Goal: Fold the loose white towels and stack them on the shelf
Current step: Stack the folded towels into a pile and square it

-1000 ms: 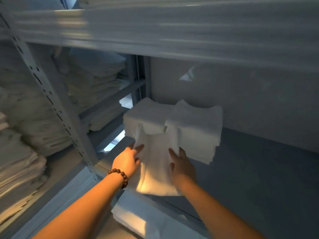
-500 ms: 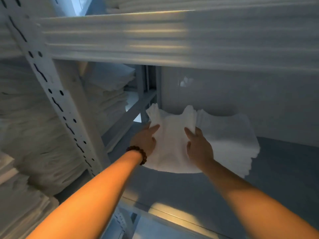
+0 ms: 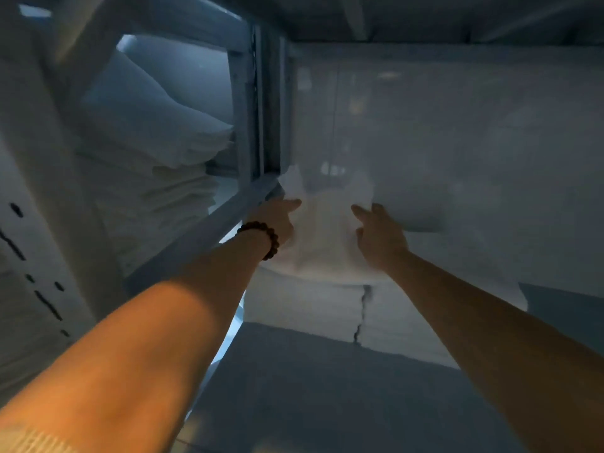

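Whole frame smeared by motion. Folded towel point(image 3: 327, 246): far corners fade into the back wall point(image 3: 457, 125), outline not traceable. Left hand point(image 3: 277, 220) and right hand point(image 3: 380, 238) show their backs only; the fingers' cloth side is hidden (grip can't be read). Both forearms cut by the near edge. Right forearm covers part of the right stack point(image 3: 395, 325). Left upright point(image 3: 49, 191) cut at the left edge, its holes mere streaks.

Bare forearms on both sides, uncovered right up to the frame's edge. Snug behind the left hand point(image 3: 277, 220), a bracelet point(image 3: 261, 238) of dark round beads, brownish, strung tight in a single row round the wrist. Over to the right hand point(image 3: 380, 237): bare wrist, bare fingers
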A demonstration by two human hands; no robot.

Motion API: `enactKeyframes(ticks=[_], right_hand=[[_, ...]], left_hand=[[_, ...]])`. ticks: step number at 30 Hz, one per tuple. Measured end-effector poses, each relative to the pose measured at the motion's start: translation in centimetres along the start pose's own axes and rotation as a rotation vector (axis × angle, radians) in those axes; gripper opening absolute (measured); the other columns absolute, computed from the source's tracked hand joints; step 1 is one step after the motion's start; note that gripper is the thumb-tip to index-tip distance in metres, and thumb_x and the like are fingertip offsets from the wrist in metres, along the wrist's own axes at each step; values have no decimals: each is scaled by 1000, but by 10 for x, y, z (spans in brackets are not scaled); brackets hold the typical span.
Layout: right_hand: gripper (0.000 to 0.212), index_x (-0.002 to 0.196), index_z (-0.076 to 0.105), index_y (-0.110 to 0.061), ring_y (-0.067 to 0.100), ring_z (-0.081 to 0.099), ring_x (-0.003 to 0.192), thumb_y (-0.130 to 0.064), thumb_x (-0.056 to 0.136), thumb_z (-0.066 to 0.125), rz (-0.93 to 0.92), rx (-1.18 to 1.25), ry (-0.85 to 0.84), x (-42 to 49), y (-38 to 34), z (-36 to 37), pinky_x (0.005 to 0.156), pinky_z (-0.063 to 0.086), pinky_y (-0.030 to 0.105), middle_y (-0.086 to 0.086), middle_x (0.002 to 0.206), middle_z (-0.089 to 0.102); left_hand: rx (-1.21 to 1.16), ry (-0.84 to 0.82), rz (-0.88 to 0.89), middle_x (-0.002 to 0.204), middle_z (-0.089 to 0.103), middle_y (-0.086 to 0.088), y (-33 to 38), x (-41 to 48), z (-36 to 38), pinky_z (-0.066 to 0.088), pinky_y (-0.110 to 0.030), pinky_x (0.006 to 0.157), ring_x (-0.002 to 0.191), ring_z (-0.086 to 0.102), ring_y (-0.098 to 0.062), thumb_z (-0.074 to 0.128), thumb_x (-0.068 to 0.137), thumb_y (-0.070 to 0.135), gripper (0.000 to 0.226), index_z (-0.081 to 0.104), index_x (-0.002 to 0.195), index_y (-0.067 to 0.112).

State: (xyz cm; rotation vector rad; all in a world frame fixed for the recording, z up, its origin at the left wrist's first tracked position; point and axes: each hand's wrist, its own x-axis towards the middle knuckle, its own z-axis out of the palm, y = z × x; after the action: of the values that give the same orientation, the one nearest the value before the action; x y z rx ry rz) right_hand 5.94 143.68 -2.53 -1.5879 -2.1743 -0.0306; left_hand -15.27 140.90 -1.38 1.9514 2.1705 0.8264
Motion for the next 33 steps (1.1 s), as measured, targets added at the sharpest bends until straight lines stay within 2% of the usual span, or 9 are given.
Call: enactKeyframes(ticks=[8,13,15,17,19,23,27,29,33], right_hand=[[46,142,38,-22,31,36,133,-13,97,41,38,129,-122,47,4,63,107,33,36,14,146,32],[42,138,41,-14,33,35,134,-16,96,40,74,18,-211,42,3,86,107,32,37,19,144,37],[41,138,41,-11,34,38,131,-16,97,37,66,-61,-214,42,2,84,105,34,37,21,142,40],[42,139,39,-13,36,32,133,-20,98,36,54,-187,-203,41,-2,78,108,30,38,23,146,32],[48,144,29,-16,38,11,142,-26,98,38,45,-224,-185,39,-5,70,115,20,41,24,154,8],[73,151,11,-13,27,-10,146,-55,95,33,-129,-83,-178,32,-11,57,119,1,43,12,158,-11],[106,150,-5,-17,17,-11,146,-79,76,38,-316,-99,-399,12,-15,64,118,-4,38,4,159,-13],[116,149,-10,-14,18,-10,146,-81,71,43,-359,-186,-447,4,-13,73,120,-1,37,5,159,-12],[97,150,-5,-13,20,8,147,-69,84,39,-392,-171,-245,-14,-3,84,118,4,33,8,159,4]], left_hand=[[14,-85,-71,153,22,-6,-42,52,29,23,-27,109,137,26,-25,56,89,9,59,36,141,25],[1,-155,-63,146,34,-6,-73,47,58,31,-21,97,128,40,-24,55,89,16,51,43,138,25],[110,-143,-62,149,27,-9,-80,46,62,28,-27,104,132,33,-28,49,92,27,47,41,138,32],[314,-117,-47,155,7,-13,-79,47,60,19,-38,113,139,17,-34,44,93,36,50,32,141,38],[482,-57,34,156,-7,-16,-76,47,58,7,-45,116,143,2,-35,39,93,46,56,22,145,34],[446,23,169,157,8,-12,-61,25,62,4,-44,116,144,6,-26,17,95,53,62,25,145,19],[432,116,257,155,21,-8,-55,-19,82,-8,-39,115,144,11,-22,-2,88,57,76,25,146,14],[449,163,286,154,24,-9,-60,-36,94,-9,-42,115,144,11,-24,1,90,58,76,25,146,13],[438,268,296,153,23,-11,-72,-54,106,9,-55,114,143,12,-30,20,93,56,70,24,146,10]])
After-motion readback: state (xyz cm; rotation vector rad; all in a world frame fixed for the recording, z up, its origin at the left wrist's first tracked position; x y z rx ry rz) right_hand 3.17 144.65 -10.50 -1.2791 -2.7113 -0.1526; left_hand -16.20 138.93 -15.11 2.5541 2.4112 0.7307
